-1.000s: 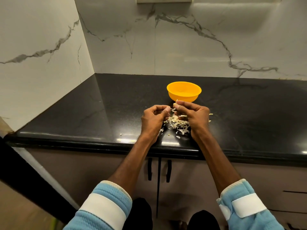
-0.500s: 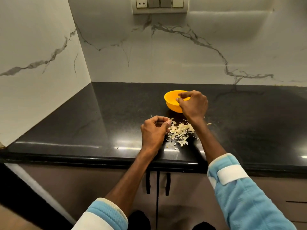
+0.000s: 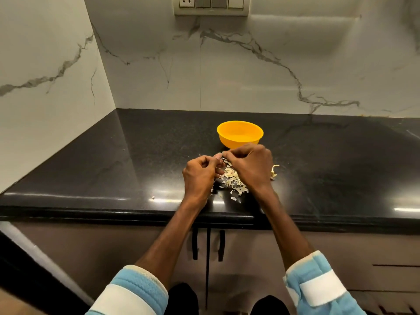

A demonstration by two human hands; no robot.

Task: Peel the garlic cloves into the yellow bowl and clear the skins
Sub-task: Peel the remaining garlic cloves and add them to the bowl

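The yellow bowl (image 3: 240,134) stands on the black counter (image 3: 136,160), just behind my hands; its contents are not visible from here. My left hand (image 3: 200,176) and my right hand (image 3: 250,167) meet fingertip to fingertip in front of the bowl. Both have curled fingers and pinch a small pale garlic clove (image 3: 218,156), most of it hidden by the fingers. Under and between the hands lies a pile of loose garlic skins (image 3: 234,184). A dry garlic stem piece (image 3: 274,171) lies just right of my right hand.
Marble walls close the counter at the back and left, forming a corner. A switch panel (image 3: 211,5) sits high on the back wall. A few skin crumbs (image 3: 153,197) lie near the counter's front edge. Cabinet doors with dark handles (image 3: 221,245) are below.
Half a second ago my right hand was at the bowl's rim; it has come back to meet the left hand over the skins. The left hand stayed in place.
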